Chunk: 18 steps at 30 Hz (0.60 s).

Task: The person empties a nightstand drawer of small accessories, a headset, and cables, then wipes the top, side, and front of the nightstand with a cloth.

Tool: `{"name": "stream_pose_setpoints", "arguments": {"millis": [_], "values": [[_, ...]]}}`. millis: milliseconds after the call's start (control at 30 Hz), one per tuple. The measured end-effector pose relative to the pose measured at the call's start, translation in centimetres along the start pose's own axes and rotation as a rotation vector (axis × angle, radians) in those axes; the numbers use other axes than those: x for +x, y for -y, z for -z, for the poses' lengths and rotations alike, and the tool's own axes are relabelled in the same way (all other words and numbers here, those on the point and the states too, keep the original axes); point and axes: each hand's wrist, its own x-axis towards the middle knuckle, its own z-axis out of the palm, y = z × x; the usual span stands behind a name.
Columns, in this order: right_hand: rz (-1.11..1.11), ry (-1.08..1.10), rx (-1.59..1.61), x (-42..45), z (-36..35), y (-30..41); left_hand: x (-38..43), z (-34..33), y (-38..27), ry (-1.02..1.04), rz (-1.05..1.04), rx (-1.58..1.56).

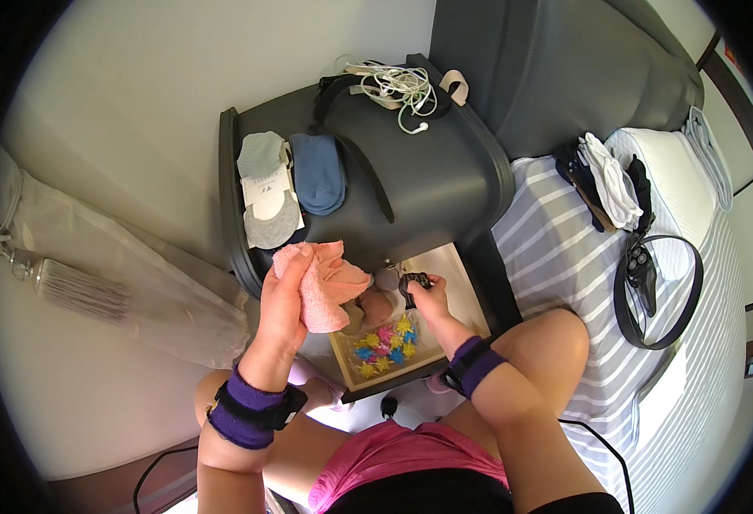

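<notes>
My left hand [284, 305] grips a pink terry cloth [328, 283] above the left part of an open wooden drawer [463, 283]. A small black patterned item [411, 287], its kind unclear, is pinched between the fingers of my right hand [431, 297] over the drawer. Inside the drawer, spiky yellow, blue and pink pieces [383, 347] fill the front left corner. Behind them are a rolled pinkish-brown fabric item [375, 305], an olive-brown one [353, 319] and a grey one [387, 279], partly hidden by the cloth.
On the dark nightstand [415, 173] lie grey socks [272, 218], folded blue socks [318, 173], tangled white earphones [402, 83] and a black strap [366, 168]. The striped bed [543, 257] at right holds white gloves [609, 183], a pillow [665, 186] and a black looped device [641, 276]. A curtain [125, 257] hangs left.
</notes>
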Motion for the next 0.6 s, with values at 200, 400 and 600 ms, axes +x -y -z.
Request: {"name": "stream_pose_setpoints", "arguments": {"millis": [200,400,600], "values": [[-0.029,-0.080,-0.476,1.7,-1.3,-4.5,0.2,1.1,-0.3,-0.001,0.013,-0.023],[0.271,-0.061,-0.720,3.5,-2.1,-8.8,0.4,1.6,-0.5,0.029,0.008,-0.052],[0.272,0.152,0.095,4.6,-3.2,-10.8,0.0,1.3,-0.6,0.025,0.028,-0.051]]}}
